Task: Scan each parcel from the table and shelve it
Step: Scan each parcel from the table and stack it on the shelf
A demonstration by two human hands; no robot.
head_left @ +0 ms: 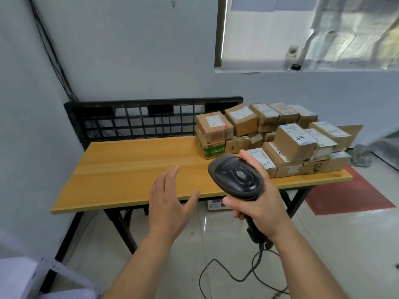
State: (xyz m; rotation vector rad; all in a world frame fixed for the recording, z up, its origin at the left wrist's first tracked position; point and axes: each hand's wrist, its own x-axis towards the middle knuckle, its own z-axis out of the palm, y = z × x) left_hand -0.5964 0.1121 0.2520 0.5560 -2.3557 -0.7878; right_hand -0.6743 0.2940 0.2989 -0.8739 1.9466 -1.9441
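Several brown cardboard parcels [293,141] with white labels are stacked on the right half of a wooden table [133,169]. My right hand [257,203] grips the handle of a black barcode scanner [236,176], whose head is held up in front of the nearest parcels. Its cable [226,275] trails down to the floor. My left hand [170,203] hovers over the table's front edge with its fingers straight and spread, holding nothing.
A black plastic grid pallet [138,119] leans on the wall behind the table. The corner of a white metal shelf [49,270] shows at the lower left. A red mat [349,193] lies on the tiled floor to the right. Folding legs stand under the table.
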